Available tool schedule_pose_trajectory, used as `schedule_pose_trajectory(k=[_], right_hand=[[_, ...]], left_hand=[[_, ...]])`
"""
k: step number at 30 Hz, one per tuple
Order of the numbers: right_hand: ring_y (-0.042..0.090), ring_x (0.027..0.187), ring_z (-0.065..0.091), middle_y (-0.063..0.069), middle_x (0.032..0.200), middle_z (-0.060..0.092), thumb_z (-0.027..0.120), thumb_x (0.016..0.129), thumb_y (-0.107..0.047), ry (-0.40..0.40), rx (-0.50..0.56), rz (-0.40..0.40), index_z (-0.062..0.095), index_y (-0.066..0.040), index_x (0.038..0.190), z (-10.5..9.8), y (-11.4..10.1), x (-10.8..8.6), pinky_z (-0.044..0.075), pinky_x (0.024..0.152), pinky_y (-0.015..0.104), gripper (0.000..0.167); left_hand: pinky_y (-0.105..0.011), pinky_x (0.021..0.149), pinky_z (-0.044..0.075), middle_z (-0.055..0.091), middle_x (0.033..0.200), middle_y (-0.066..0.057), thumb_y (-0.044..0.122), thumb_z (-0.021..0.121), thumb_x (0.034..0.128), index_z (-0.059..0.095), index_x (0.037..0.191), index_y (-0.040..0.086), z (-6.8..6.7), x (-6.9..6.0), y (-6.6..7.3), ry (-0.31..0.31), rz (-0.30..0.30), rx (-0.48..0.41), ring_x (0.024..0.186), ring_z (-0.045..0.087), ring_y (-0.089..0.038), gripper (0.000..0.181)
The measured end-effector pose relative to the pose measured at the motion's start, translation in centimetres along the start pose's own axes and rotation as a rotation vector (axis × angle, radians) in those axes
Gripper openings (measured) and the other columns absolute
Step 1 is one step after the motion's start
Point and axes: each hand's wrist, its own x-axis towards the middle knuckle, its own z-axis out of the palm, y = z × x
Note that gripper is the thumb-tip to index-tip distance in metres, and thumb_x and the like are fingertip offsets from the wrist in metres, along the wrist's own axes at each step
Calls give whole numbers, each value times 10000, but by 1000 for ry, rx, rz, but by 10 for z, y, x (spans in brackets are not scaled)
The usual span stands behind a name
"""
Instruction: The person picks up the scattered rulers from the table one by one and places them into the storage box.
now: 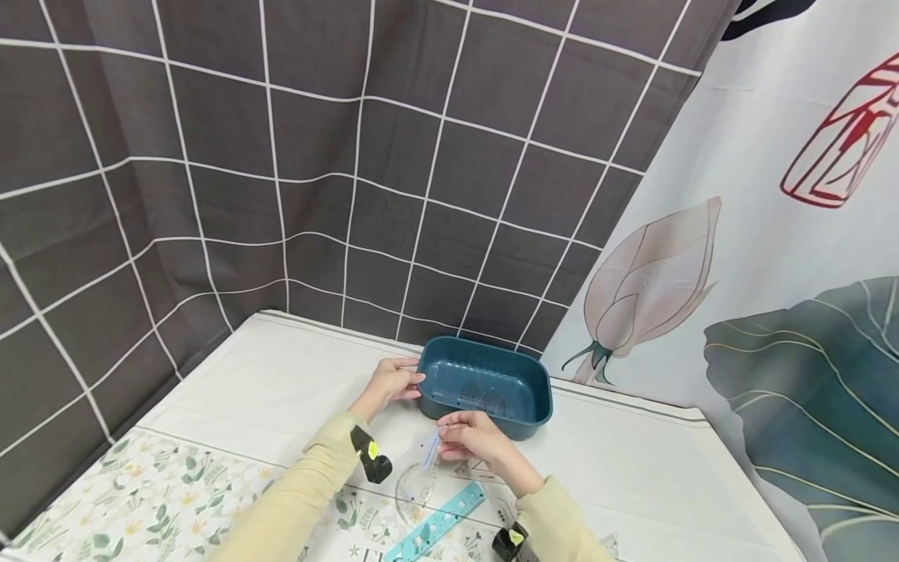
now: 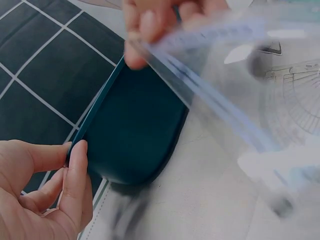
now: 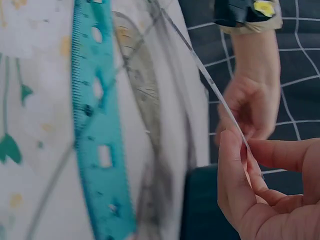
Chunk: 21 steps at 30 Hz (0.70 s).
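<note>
At the far side of the table stands a dark teal plastic basin [image 1: 485,375]. My left hand [image 1: 392,381] pinches its left rim between thumb and fingers, as the left wrist view also shows. In front of the basin my right hand [image 1: 481,443] pinches a corner of a clear plastic set square [image 1: 431,451] with bluish strips along its edges. The right wrist view shows the set square [image 3: 215,87] nearly edge-on. Below it a clear protractor [image 1: 414,493] lies on the table, beside a turquoise ruler [image 1: 438,524] with cut-out shapes.
A white cloth with a floral part [image 1: 168,499] covers the table [image 1: 632,468]. Behind hangs a dark curtain [image 1: 316,133] with a white grid. To the right is a pale curtain [image 1: 758,234] with a flower print. Each wrist bears a black camera.
</note>
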Motion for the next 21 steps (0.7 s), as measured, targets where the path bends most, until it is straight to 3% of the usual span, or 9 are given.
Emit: schedule_pose_trajectory(k=[8, 21], right_hand=[[72, 685, 652, 11, 776, 651, 566, 912, -62, 41, -3, -44, 538, 142, 1187, -22, -16, -5, 623, 688, 215, 343], [48, 702, 654, -20, 781, 645, 530, 933, -18, 94, 96, -57, 465, 170, 1246, -59, -25, 5, 608, 702, 171, 371]], left_hand=[[-202, 569, 610, 675, 986, -261, -55, 628, 859, 541, 1303, -59, 0, 2, -2, -9, 5, -4, 529, 555, -68, 452], [-215, 620, 622, 667, 1059, -282, -46, 631, 859, 546, 1305, -47, -1, 0, 0, -7, -11, 11, 610, 595, -93, 454]])
